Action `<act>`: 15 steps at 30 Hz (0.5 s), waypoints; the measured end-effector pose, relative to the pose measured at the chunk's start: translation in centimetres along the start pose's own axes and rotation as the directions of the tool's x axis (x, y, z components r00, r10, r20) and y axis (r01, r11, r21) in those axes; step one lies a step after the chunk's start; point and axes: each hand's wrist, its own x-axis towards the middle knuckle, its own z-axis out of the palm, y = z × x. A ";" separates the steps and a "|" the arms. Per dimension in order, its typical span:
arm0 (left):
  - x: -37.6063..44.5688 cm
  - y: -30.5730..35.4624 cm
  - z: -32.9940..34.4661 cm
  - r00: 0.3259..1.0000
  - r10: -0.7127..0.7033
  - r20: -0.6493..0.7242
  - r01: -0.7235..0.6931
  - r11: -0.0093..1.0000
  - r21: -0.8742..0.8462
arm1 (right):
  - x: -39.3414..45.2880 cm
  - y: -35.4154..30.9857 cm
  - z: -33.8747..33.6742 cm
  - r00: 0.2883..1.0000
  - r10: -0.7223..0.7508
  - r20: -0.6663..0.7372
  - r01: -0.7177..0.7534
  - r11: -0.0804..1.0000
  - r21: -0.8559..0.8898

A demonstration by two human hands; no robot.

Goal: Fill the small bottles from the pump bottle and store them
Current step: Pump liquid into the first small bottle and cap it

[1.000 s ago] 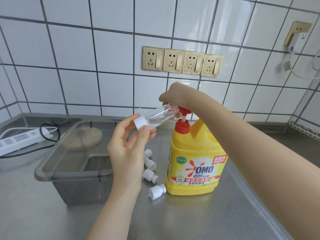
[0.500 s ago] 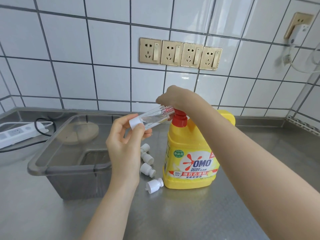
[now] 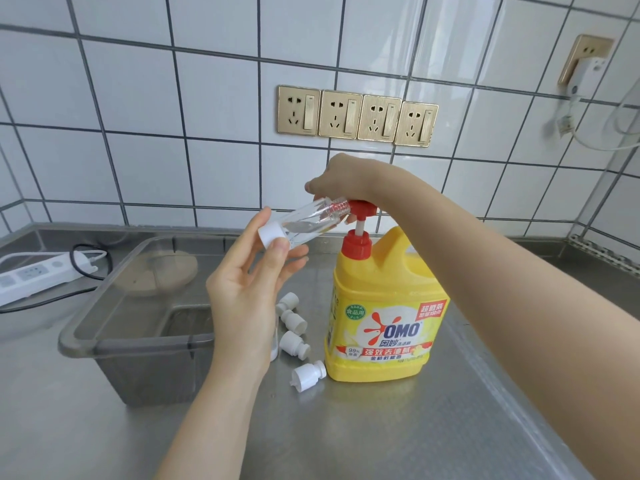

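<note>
Risen again since half a second ago: pump head (image 3: pixel 362 206), white stem showing, right hand (image 3: pixel 341 183) cupped over it. Held tilted at the spout: small bottle (image 3: pixel 308 223), left hand (image 3: pixel 249 289) pinching its white base. Yellow jug (image 3: pixel 384 313) on worktop (image 3: pixel 363 431). Four caps (image 3: pixel 308 375) beside, one partly hidden. Grey bin (image 3: pixel 138 344) left; contents unclear.

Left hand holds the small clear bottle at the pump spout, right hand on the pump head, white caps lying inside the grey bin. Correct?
Not quite: the head view shows the white caps lying on the steel counter, between the grey bin and the yellow pump bottle. The rest holds.
</note>
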 end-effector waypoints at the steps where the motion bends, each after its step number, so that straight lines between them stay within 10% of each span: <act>1: 0.0 0.0 0.0 1.000 0.000 0.000 0.000 1.000 0.000 | 0.1 0.1 0.0 1.000 0.003 -0.004 -0.003 1.000 0.002; 15: 0.2 -0.8 -0.4 0.997 -0.026 -0.072 0.027 0.999 0.018 | 0.5 1.1 1.3 0.997 0.075 0.027 -0.076 0.995 0.071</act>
